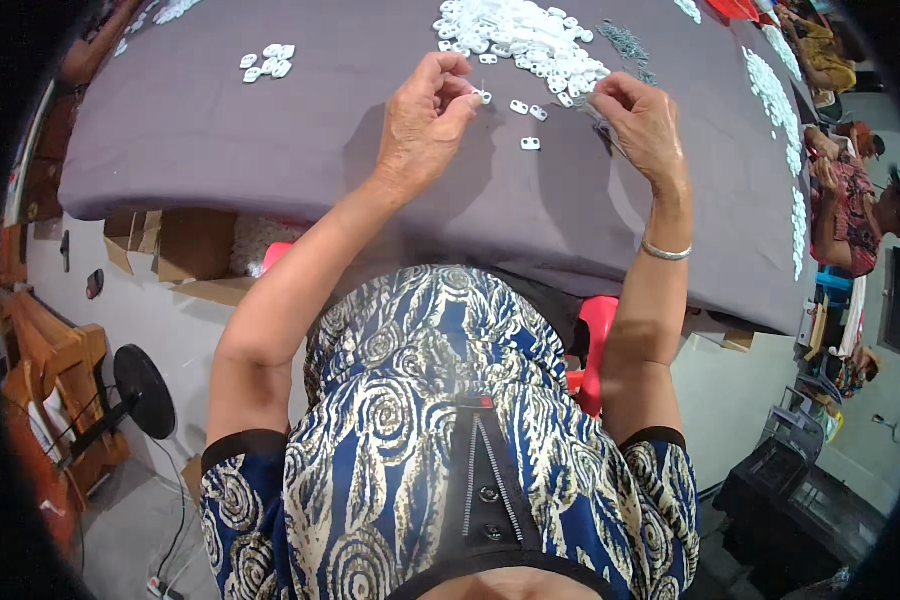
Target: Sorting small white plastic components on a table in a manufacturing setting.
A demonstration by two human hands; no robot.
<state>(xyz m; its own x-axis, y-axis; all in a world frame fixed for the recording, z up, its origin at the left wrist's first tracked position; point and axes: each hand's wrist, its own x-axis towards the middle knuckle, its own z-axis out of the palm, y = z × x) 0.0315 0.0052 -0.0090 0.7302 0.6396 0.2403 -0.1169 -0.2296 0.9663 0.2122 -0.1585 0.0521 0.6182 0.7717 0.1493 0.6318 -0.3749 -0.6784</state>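
Note:
My left hand [422,125] pinches a small white two-holed plastic piece [485,98] between thumb and forefinger. A thin pin-like bit stands up from that piece. My right hand [642,128] is closed in a pinch at the right edge of a big heap of the same white pieces [515,32]; what its fingertips hold is too small to make out. Between the hands lie a few loose pieces, the nearest a single white piece [531,144]. Just beyond my right hand is a pile of small grey metal screws or pins [625,45].
A grey cloth covers the table [260,150]. A small group of white pieces [268,64] lies to the left, and a long row of them [773,105] runs along the right edge. Several people sit at the far right. An open cardboard box [198,245] stands below the table.

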